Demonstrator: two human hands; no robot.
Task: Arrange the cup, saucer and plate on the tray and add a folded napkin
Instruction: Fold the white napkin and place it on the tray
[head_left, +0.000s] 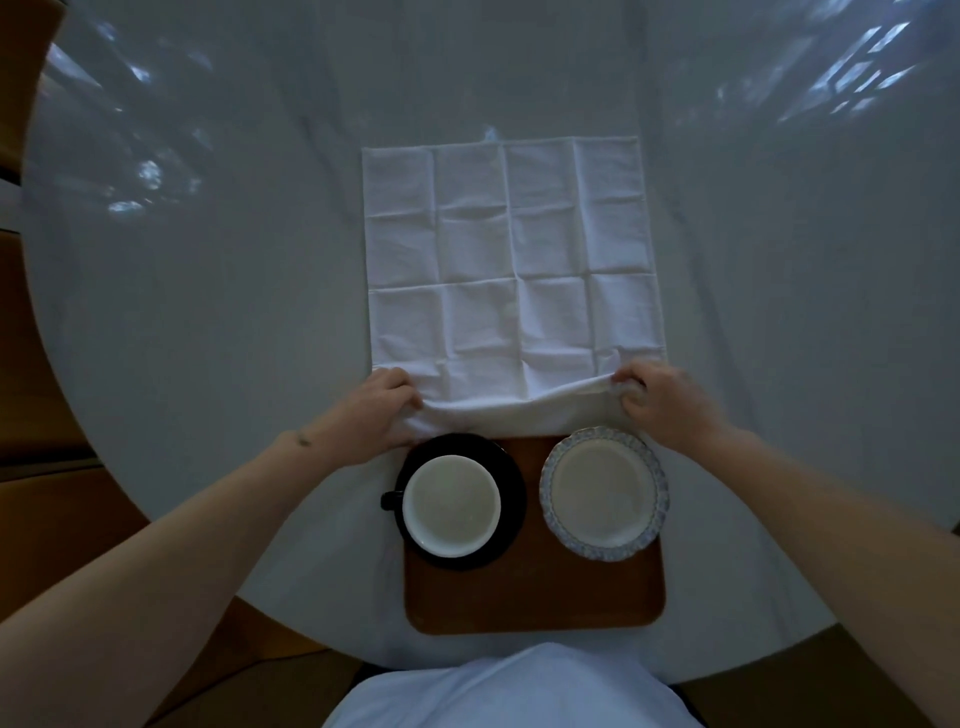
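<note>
Both hands, left hand (371, 410) and right hand (667, 402), pinch the near corners of the napkin (511, 260) (creased, unfolded) beyond the tray (535, 592).

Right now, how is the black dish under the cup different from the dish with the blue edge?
The black saucer is dark all over and smooth-rimmed; the plate is pale with a wavy blue patterned rim. The saucer carries the cup; the plate carries nothing. The saucer sits on the left of the tray, hanging over its left edge; the plate sits on the right. Both are round and lie flat on the tray.
</note>
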